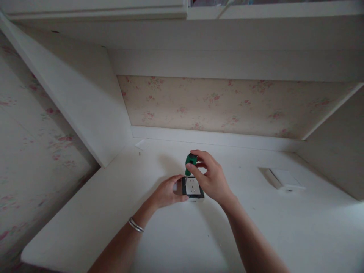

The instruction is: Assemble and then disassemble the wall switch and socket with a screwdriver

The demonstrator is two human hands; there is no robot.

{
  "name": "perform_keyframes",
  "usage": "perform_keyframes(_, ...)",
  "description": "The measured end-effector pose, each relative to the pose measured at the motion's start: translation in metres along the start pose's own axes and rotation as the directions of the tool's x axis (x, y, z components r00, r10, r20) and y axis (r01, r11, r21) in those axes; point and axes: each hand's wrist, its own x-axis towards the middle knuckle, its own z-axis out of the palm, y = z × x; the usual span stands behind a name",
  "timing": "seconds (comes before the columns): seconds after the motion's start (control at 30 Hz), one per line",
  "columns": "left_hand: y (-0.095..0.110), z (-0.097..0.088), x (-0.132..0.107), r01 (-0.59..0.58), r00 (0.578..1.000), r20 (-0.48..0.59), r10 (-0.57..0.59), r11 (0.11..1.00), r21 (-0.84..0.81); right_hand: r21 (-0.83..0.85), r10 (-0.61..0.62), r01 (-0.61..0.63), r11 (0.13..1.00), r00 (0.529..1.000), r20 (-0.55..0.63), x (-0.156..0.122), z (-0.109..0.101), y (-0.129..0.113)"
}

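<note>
A wall socket (193, 187) with a white face and a dark frame sits in a white box on the desk, its slots facing up. My left hand (170, 192) grips its left side, thumb at the near edge and fingers at the far corner. In my right hand (209, 175) is a green and black screwdriver (188, 169), held nearly upright by the handle. Its shaft points down at the left part of the socket's frame. Whether the tip sits in a screw is too small to tell.
Toward the right of the white desk (113, 227) lies a white box (286, 179). At the back left are a flat white plate (141, 144) and a tiny dark piece (139, 154). An overhead cabinet (199, 34) and a left side panel (74, 87) enclose the space.
</note>
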Motion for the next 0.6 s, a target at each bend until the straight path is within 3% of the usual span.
perform_keyframes(0.3, -0.0043, 0.0012, 0.0003, -0.025, 0.999, -0.026, 0.025, 1.000, 0.019, -0.104, -0.082, 0.083, 0.991, 0.997, 0.016, 0.0027, -0.0015, 0.0039)
perform_keyframes(0.6, -0.0023, 0.0011, -0.0003, -0.020, 0.999, -0.029, 0.020, 1.000, 0.003, -0.123, -0.044, 0.044, 0.991, 0.999, 0.003, 0.0023, -0.0031, 0.0027)
